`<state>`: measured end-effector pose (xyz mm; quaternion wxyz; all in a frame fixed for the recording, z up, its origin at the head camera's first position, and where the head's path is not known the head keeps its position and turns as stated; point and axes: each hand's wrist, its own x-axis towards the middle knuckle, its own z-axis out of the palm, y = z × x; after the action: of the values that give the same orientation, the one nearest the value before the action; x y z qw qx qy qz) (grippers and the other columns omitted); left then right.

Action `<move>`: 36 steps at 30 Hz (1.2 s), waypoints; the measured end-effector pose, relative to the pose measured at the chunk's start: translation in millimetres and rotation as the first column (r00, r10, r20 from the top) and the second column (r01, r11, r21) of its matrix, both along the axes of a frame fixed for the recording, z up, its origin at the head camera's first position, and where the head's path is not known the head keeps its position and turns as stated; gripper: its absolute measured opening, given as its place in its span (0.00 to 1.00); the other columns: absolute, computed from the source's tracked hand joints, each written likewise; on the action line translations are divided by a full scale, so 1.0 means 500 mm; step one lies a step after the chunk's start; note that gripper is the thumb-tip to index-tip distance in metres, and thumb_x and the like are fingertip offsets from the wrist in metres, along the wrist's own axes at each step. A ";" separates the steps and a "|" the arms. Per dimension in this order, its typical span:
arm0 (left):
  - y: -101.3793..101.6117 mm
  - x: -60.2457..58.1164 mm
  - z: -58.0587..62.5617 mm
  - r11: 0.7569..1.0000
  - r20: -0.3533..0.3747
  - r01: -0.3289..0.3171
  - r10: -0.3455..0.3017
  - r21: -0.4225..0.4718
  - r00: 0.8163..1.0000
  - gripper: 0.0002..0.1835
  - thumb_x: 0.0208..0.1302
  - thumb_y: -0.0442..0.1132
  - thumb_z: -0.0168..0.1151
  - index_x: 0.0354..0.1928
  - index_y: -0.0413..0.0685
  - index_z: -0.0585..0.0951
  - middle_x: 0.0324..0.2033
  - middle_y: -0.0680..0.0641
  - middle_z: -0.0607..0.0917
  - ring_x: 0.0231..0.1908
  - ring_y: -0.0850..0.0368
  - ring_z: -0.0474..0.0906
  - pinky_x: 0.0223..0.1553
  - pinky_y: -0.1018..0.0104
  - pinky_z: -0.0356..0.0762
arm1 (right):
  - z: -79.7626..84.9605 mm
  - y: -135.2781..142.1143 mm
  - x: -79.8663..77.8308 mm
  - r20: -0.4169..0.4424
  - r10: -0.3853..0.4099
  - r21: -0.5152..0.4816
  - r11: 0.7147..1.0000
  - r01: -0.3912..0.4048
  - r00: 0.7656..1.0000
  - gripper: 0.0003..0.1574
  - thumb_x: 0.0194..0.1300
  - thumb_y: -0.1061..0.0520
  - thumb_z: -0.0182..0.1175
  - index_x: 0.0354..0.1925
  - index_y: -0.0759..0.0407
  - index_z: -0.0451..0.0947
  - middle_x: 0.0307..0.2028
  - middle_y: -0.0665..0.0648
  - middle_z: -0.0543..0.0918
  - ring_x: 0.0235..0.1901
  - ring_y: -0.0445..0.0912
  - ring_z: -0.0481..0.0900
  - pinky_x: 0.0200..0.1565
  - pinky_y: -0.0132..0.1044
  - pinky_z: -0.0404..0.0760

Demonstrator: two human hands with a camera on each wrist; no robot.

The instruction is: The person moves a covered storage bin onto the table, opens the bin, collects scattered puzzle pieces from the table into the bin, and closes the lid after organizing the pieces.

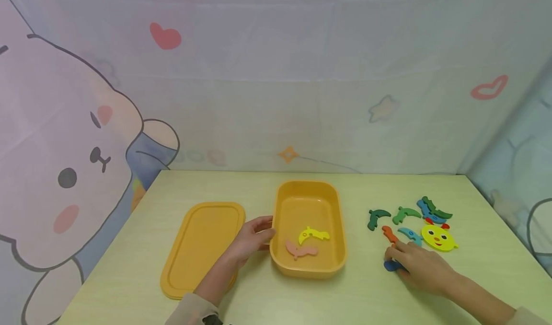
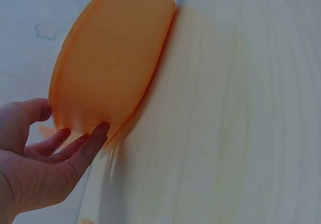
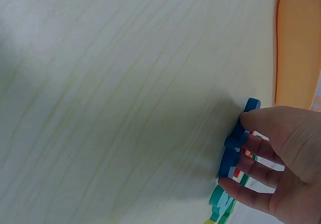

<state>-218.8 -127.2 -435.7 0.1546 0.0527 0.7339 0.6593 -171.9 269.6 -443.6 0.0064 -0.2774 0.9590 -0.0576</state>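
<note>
My left hand (image 1: 254, 236) grips the left side of a deep yellow-orange plastic box (image 1: 308, 271), thumb at the rim and fingertips against the outer wall (image 2: 110, 58). Inside the box lie a yellow curved piece (image 1: 314, 234) and a pink curved piece (image 1: 300, 251). On the right, my right hand (image 1: 424, 267) pinches a dark blue curved piece (image 3: 229, 156) between thumb and fingers, close over the table. Just beyond those fingers lie an orange piece (image 1: 389, 234), a light blue piece (image 1: 410, 235) and a round yellow smiling face (image 1: 439, 238) with red feelers.
A flat yellow-orange lid (image 1: 204, 248) lies left of the box, partly under my left forearm. Farther back on the right are a dark green piece (image 1: 377, 218), a green piece (image 1: 406, 214) and overlapping blue and green pieces (image 1: 434, 210). A printed cloth (image 1: 267, 75) hangs behind the table.
</note>
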 end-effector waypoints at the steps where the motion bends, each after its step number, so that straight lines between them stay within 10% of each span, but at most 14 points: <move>1: 0.000 0.000 0.000 1.000 0.000 0.000 0.000 -0.001 1.000 0.25 0.66 0.35 0.51 0.63 0.35 0.64 0.59 0.33 0.69 0.53 0.42 0.74 0.43 0.55 0.80 | 0.000 0.000 0.000 0.007 0.001 0.001 1.000 -0.001 1.000 0.19 0.50 0.58 0.68 0.37 0.41 0.72 0.32 0.42 0.72 0.28 0.39 0.66 0.21 0.25 0.67; 36: -0.001 -0.003 -0.008 1.000 -0.006 -0.004 0.004 -0.007 1.000 0.24 0.66 0.35 0.52 0.63 0.36 0.65 0.58 0.34 0.70 0.53 0.43 0.73 0.43 0.56 0.80 | 0.115 -0.058 -0.081 -0.190 0.119 -0.040 0.991 -0.129 0.974 0.17 0.50 0.62 0.67 0.36 0.48 0.73 0.29 0.43 0.71 0.27 0.39 0.67 0.20 0.24 0.65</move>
<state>-220.4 -127.8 -439.6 0.1514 0.0525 0.7367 0.6570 -212.2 240.5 -386.3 -0.0875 -0.3411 0.9343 -0.0558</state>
